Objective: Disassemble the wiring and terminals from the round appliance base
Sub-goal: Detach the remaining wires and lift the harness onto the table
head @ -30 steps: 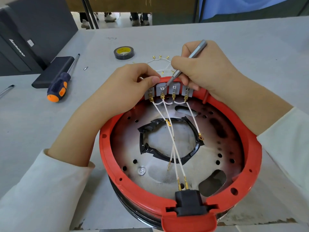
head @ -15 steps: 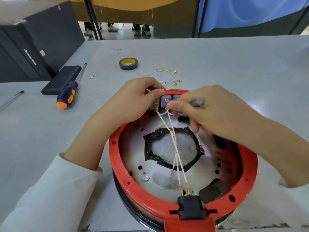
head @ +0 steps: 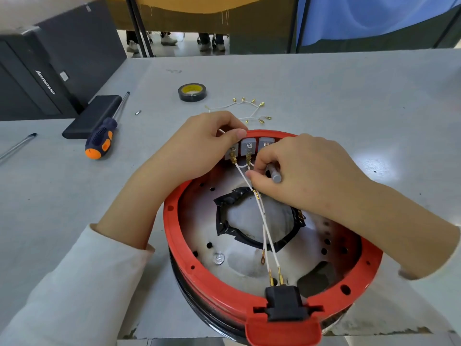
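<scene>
The round appliance base (head: 179, 236) has a red rim and a metal floor and lies open side up near the table's front edge. Grey terminal blocks (head: 248, 145) line its far rim. White wires (head: 264, 221) with gold lugs run from them to a black socket (head: 284, 302) at the near rim. My left hand (head: 199, 148) grips the far rim beside the leftmost terminal. My right hand (head: 304, 176) is curled round a small grey screwdriver (head: 274, 174), and its thumb and forefinger pinch a white wire just below the terminals.
Loose white wires with gold lugs (head: 249, 109) lie on the table behind the base. A black tape roll (head: 192, 92), an orange and blue screwdriver (head: 102, 136), a black flat block (head: 92, 116), a small screw (head: 138, 112) and a black computer case (head: 50, 58) stand at the back left.
My right hand lifted the grey screwdriver off the terminal screws, tucked it into the palm and came down to pinch a wire. My left hand has stayed on the rim.
</scene>
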Demonstrator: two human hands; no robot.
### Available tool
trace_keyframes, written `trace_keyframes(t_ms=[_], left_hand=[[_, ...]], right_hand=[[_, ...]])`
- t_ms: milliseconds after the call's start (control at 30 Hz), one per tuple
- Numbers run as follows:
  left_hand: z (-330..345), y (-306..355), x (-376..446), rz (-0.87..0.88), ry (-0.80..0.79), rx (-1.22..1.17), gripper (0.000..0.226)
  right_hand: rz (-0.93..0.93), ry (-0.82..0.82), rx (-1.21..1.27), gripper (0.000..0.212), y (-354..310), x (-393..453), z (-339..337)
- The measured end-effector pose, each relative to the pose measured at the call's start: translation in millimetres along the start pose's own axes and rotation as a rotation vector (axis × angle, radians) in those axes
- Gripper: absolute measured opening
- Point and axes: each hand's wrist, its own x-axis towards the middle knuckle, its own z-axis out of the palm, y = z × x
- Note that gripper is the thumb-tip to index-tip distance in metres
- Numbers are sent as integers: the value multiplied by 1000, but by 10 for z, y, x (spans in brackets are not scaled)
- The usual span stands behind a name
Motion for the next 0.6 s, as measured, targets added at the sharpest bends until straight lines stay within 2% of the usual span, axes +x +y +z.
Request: trace_keyframes(t_ms=[167,300,433,500,600], left_hand=[[6,-4,5,5,-1,4,14],[-1,-17,13,11,0,-2,14],[6,-46,22,20,-4,3,13],[17,-52,22,29,14,-6,18],[-13,2,-13,96,155,-153,25]], right_hand=[[46,-102,109,19,15,32,-25],[103,-114,215,14,16,62,-49],[135,-143,318,20,30,38,-108],[140,-129,412,19,57,18,-150],[144,-12,538,13,105,27,-213]])
